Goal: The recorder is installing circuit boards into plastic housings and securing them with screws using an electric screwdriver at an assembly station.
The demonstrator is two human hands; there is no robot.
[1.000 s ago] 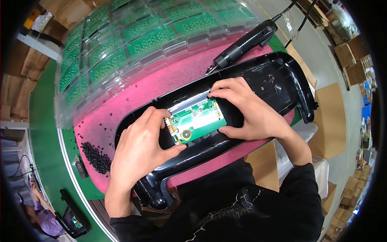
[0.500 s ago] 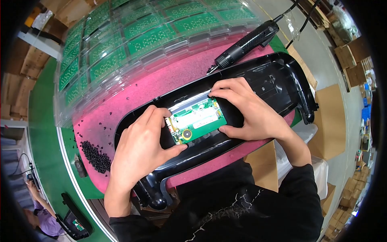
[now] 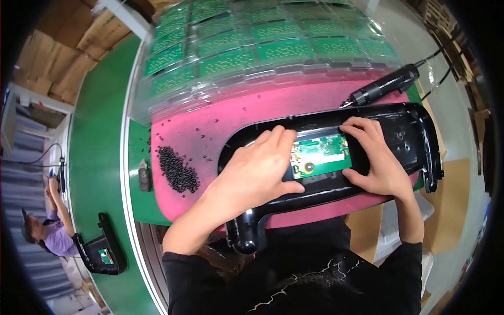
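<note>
The black shell (image 3: 407,139) is smooth, glossy plastic; the green circuit board (image 3: 328,163) has a smooth, shiny face. At twelve o'clock, the trays (image 3: 262,68) are clear, glossy plastic. The pink mat (image 3: 231,115) looks matt and slightly rough. At two o'clock, the screwdriver (image 3: 383,86) looks like dark plastic with a metallic tip (image 3: 345,104). The shirt (image 3: 304,289) at six is matt cloth.

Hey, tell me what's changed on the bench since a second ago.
The view has swung: the board, shell and screwdriver sit further right in the picture. Nothing was clearly picked up or let go. The left hand and right hand stay at the board's two ends; the black pile still lies left of the shell.
</note>
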